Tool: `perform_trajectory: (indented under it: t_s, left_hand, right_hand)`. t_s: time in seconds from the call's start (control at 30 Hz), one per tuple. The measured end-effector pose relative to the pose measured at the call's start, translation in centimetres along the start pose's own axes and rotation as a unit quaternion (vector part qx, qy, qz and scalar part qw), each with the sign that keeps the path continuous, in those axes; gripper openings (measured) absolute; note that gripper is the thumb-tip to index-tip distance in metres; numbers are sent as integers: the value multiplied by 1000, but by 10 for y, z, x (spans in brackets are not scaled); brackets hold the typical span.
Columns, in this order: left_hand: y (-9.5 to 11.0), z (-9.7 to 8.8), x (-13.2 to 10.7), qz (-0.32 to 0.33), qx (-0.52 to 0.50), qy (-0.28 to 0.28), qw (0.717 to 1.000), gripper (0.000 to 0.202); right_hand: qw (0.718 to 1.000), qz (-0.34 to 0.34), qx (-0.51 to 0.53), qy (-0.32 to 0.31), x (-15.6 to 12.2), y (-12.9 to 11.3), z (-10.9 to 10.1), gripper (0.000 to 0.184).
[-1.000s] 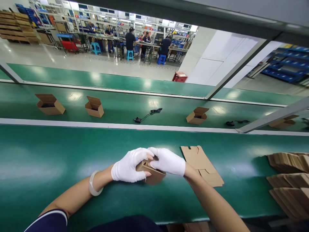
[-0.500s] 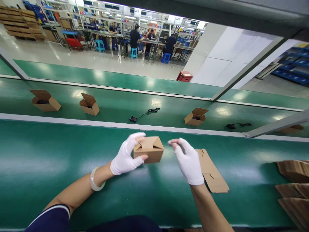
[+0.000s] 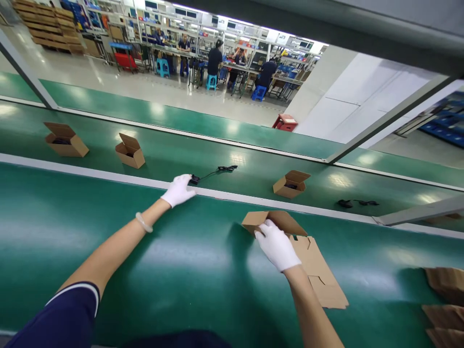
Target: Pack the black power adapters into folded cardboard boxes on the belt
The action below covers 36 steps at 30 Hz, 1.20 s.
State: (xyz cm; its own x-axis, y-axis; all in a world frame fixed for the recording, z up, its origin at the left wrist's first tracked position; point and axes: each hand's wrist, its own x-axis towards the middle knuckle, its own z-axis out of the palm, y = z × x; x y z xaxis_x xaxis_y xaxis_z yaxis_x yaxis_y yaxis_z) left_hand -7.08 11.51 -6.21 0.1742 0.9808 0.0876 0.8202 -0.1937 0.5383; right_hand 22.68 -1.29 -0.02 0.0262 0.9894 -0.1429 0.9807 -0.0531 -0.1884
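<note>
The left hand (image 3: 177, 190) reaches to the far edge of the green tabletop (image 3: 108, 251), fingers touching a small black corded adapter (image 3: 195, 179); whether they grip it cannot be told. The right hand (image 3: 277, 244) has its fingers closed on the open brown cardboard box (image 3: 279, 220) mid-tabletop, beside a flat brown cardboard blank (image 3: 321, 275).

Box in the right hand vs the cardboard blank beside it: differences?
The box is folded up with raised walls; the blank lies flat, unfolded. The right hand grips the box; the blank lies nearer the person, on the table. Both are plain brown cardboard.
</note>
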Motion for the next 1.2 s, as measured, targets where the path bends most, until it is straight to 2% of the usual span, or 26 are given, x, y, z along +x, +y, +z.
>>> perform_trajectory:
  t_s: [0.07, 0.17, 0.33, 0.4, 0.47, 0.53, 0.57, 0.63, 0.67, 0.7, 0.73, 0.77, 0.8, 0.87, 0.93, 1.0, 1.07, 1.2]
  left_hand:
    - [-23, -5, 26, -46, 7, -5, 999, 62]
    - [-42, -6, 48, -60, -7, -12, 998, 56]
    - [-49, -4, 52, -41, -77, -1, 996, 37]
    - [-47, -6, 49, -17, -128, 17, 991, 40]
    - [-39, -11, 46, 5, -190, 40, 981, 48]
    - [-24, -17, 44, 22, -242, 67, 968, 55]
    - [-12, -22, 42, 31, -272, 83, 958, 56]
    - [18, -34, 38, 61, -387, 117, 913, 52]
    - [35, -41, 34, 80, -467, 129, 871, 49]
    - [54, -48, 27, 97, -555, 133, 816, 46]
    - [73, -56, 19, 109, -628, 128, 760, 43]
    - [91, -63, 9, 113, -680, 114, 716, 40]
    - [109, -70, -3, 111, -710, 96, 689, 39]
    - [136, -80, -28, 106, -740, 62, 661, 36]
    - [153, -86, -50, 112, -752, 42, 648, 34]
    - [160, -89, -66, 117, -755, 45, 643, 33]
    - [160, -91, -75, 110, -752, 66, 647, 33]
    - [157, -91, -79, 101, -733, 118, 662, 35]
  right_hand:
    - [994, 0, -80, -72, 12, 0, 3, 29]
    - [990, 5, -85, -110, 27, -2, 7, 28]
    - [988, 17, -84, -125, 31, -4, 2, 27]
    - [991, 35, -100, -80, 22, -6, -1, 30]
    - [993, 42, -106, 18, 11, -10, -3, 32]
    - [991, 10, -64, 114, 2, -19, -3, 32]
    - [990, -22, -24, 138, -1, -25, -3, 31]
    - [986, -84, 62, 131, -2, -40, -2, 33]
    - [983, -106, 96, 118, 0, -50, -1, 38]
    - [979, -124, 123, 102, 2, -60, 0, 44]
    - [976, -138, 144, 85, 5, -71, 2, 51]
    - [973, -149, 162, 68, 7, -83, 5, 56]
    - [969, -160, 180, 50, 8, -94, 8, 60]
    - [959, -175, 222, 11, 6, -115, 15, 61]
    - [938, -196, 282, -46, -1, -128, 21, 42]
    - [897, -222, 363, -119, -11, -131, 25, 25]
    - [843, -236, 447, -187, -21, -125, 23, 25]
    - [738, -232, 562, -291, -37, -105, 13, 40]
